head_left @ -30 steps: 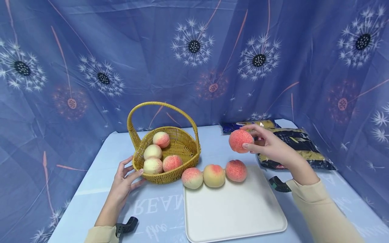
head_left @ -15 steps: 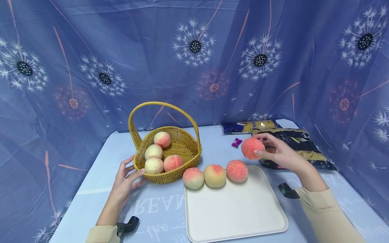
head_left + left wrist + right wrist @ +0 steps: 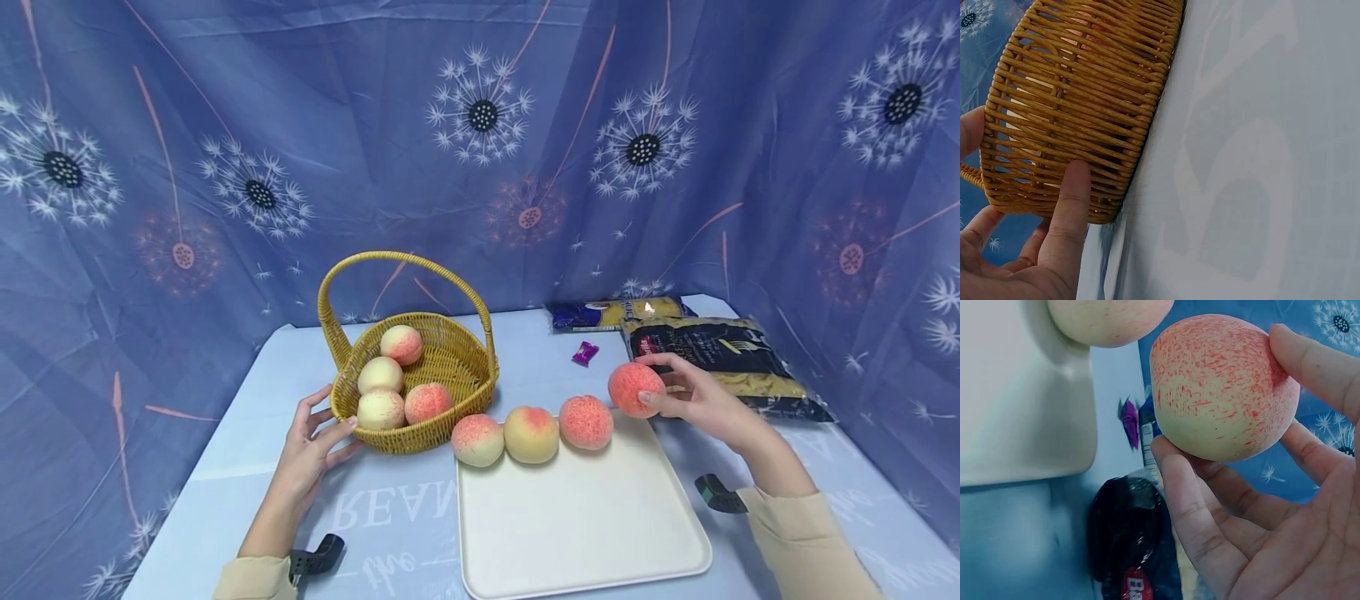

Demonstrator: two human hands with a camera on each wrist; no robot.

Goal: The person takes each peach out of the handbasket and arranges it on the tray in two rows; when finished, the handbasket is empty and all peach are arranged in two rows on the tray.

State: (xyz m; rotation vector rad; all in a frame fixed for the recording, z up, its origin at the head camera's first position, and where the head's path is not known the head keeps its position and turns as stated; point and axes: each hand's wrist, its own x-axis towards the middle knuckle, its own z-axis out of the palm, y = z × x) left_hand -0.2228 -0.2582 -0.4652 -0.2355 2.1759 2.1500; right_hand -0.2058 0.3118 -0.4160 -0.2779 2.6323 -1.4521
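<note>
My right hand [image 3: 697, 404] grips a red-flecked peach [image 3: 634, 389] over the far right corner of the white tray [image 3: 585, 525]. In the right wrist view, thumb and fingers curve around this peach [image 3: 1222, 387], its paler side showing. Three more peaches line the tray's far edge: a speckled one [image 3: 477, 440], a yellowish one [image 3: 531, 434] and a red one [image 3: 586, 422]. My left hand [image 3: 309, 454] holds the near left side of a yellow woven basket [image 3: 457, 362]. One finger lies against its weave [image 3: 1072, 81] in the left wrist view. Several peaches [image 3: 380, 409] sit inside the basket.
At the back right lie a dark pasta bag [image 3: 712, 346] and a blue and yellow packet [image 3: 600, 315]. A small purple wrapped candy [image 3: 585, 353] rests on the pale tablecloth [image 3: 405, 508]. The basket's tall handle [image 3: 405, 258] arches up before a blue curtain [image 3: 360, 125].
My right hand has carried the peach right and down toward the tray's far right corner, uncovering the purple candy and more of the pasta bag. The left hand stays on the basket.
</note>
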